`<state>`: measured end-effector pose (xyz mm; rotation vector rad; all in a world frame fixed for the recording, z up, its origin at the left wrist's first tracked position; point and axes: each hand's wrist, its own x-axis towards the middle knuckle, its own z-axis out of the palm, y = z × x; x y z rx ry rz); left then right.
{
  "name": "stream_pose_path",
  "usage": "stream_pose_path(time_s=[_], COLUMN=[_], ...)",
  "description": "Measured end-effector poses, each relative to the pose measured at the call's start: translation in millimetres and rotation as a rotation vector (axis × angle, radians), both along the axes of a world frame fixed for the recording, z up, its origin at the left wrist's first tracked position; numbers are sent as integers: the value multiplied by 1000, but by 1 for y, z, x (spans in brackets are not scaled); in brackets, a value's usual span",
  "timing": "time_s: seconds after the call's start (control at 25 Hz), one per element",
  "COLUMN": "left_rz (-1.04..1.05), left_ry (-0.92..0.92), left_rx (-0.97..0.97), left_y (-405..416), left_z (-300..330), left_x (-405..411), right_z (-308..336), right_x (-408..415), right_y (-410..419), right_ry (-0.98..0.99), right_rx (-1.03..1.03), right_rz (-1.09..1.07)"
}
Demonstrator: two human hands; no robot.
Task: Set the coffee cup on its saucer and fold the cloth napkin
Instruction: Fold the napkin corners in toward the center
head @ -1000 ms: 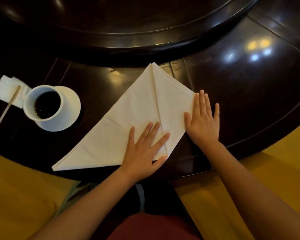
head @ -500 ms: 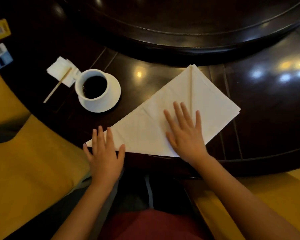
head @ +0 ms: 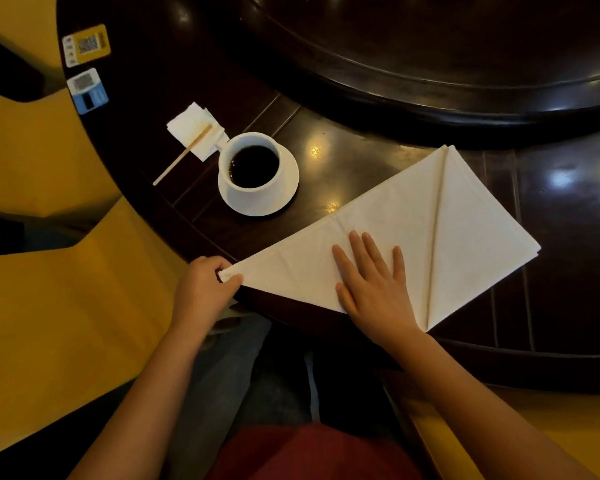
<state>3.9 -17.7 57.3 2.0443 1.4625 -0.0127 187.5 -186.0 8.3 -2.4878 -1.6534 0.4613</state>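
Note:
A white cloth napkin (head: 388,230) lies folded into a long triangle on the dark table, with its right flap turned in along a crease. My left hand (head: 205,291) pinches the napkin's left tip at the table edge. My right hand (head: 374,289) lies flat and open on the napkin's lower middle, left of the crease. A white coffee cup (head: 252,169) full of dark coffee stands on its white saucer (head: 288,183), up and left of the napkin, apart from both hands.
A small stack of paper napkins (head: 196,128) with a wooden stirrer (head: 182,157) lies left of the cup. Two small cards (head: 87,69) sit at the table's far left edge. A raised dark turntable (head: 430,64) fills the back. Yellow chair cushions (head: 59,299) flank my lap.
My left hand moved off the napkin's middle to its left tip and closed on it. My right hand shifted from the right flap to the middle. The view swung left.

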Motion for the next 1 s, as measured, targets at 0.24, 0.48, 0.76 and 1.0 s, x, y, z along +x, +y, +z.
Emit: stream_pose_path(time_s=[0.24, 0.48, 0.76, 1.0], left_rz=[224, 147, 12, -400], left_ry=[-396, -533, -631, -441], left_rx=[-446, -638, -847, -227], left_y=[-9, -36, -48, -47], left_z=[44, 66, 52, 31], left_x=[35, 76, 132, 178], right_z=[48, 64, 66, 54], right_x=[-21, -9, 54, 147], right_y=[29, 34, 15, 24], right_ry=[341, 455, 610, 454], right_rx=[343, 579, 571, 398], right_rz=[-120, -241, -538, -621])
